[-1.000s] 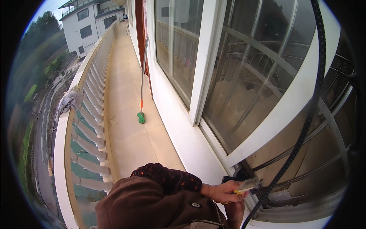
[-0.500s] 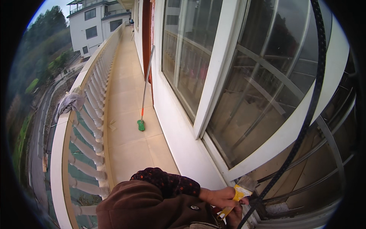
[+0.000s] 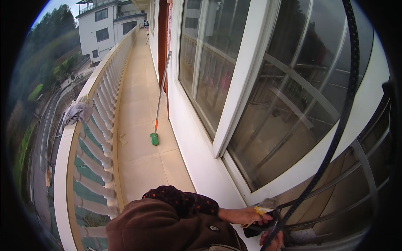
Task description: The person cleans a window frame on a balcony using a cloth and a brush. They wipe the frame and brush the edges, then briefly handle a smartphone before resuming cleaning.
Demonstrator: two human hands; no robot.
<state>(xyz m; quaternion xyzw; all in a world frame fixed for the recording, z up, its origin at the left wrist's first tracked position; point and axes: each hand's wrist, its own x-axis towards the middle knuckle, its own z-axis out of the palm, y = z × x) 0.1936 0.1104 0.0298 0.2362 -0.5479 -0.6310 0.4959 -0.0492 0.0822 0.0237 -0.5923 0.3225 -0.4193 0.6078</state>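
Left hand (image 3: 243, 216) closed round yellow-handled brush (image 3: 263, 210); bristles (image 3: 269, 203) toward 1–2 o'clock, long axis running down to 7–8. Right hand (image 3: 275, 242) at left's 4–5 o'clock, farther from brush, partly behind black cable (image 3: 307, 190); grip, opening can't tell.

Cannot read any words, numbers or signs. Can make out a small pale oval badge (image 3: 214, 228) on the front of the brown jacket (image 3: 167, 226), but too small to tell any lettering on it. Can see white and yellow on the brush (image 3: 263, 210), again too small and partly covered to tell whether printed.
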